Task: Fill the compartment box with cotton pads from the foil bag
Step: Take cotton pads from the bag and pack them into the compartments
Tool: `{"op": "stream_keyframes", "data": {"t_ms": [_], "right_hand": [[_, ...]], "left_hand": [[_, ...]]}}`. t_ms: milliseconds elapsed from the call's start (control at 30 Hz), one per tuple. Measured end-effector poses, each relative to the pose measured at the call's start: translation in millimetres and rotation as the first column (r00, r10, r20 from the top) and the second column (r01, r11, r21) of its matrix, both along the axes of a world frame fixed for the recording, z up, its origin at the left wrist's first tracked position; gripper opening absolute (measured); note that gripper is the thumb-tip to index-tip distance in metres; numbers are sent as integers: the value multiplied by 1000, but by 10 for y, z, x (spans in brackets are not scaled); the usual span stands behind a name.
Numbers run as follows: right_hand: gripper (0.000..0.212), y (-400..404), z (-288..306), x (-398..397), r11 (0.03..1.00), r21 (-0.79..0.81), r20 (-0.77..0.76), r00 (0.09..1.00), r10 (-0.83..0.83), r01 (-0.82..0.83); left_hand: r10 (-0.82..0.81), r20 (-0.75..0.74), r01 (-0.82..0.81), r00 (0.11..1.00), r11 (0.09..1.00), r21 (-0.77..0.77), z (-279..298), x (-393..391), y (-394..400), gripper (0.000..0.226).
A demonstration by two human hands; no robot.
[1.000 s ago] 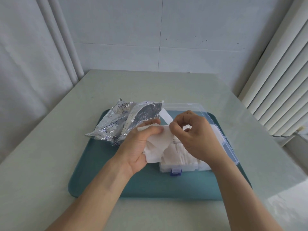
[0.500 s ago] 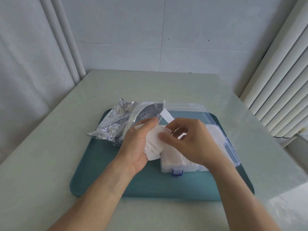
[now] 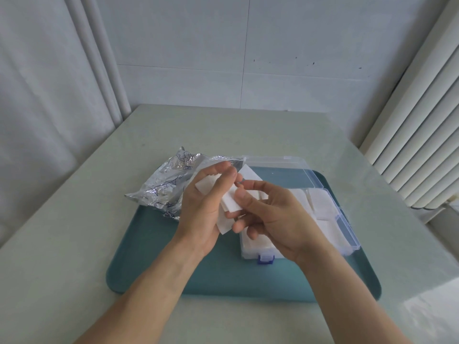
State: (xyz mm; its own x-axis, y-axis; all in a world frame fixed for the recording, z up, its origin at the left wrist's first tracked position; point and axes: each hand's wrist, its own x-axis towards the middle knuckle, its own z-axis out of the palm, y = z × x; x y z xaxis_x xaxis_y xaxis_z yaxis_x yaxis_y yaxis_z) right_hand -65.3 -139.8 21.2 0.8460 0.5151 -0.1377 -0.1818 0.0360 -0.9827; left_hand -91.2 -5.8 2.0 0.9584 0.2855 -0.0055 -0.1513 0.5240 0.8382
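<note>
Holding a small stack of white cotton pads, the left hand is raised above the teal tray, thumb curled over the pads and fingers behind them. The stack's right edge is pinched by the right hand, thumb on top, fingers curled underneath. Both hands are seen just above the left end of the clear compartment box, which is set on the tray's right half with its lid open toward the wall and its blue latch facing the person. White pads are already seen in its compartments. The crumpled foil bag is lying at the tray's far left corner, partly on the pale desk, behind the left hand.
</note>
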Motion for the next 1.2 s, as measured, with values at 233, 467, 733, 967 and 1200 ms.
{"op": "stream_keyframes", "data": {"t_ms": [233,467,733,967,1200], "right_hand": [[34,-65,-37,120,893,-395,409,912,-39,215],[18,-23,-40,62,928,-357,347,937,23,110],[29,-49,-30,127,909,-379,287,956,-65,175],[33,-197,114,191,954,47,20,955,-296,295],[24,115,-41,-54,975,-61,-39,976,-214,212]], "left_hand": [[27,-45,-36,999,978,-205,34,29,52,17],[-104,35,109,994,946,-306,52,11,31,16],[-19,18,24,1000,948,-317,42,42,49,16],[77,27,-67,997,957,-281,12,78,70,21],[-67,29,71,997,985,-159,-31,17,-61,70]]}}
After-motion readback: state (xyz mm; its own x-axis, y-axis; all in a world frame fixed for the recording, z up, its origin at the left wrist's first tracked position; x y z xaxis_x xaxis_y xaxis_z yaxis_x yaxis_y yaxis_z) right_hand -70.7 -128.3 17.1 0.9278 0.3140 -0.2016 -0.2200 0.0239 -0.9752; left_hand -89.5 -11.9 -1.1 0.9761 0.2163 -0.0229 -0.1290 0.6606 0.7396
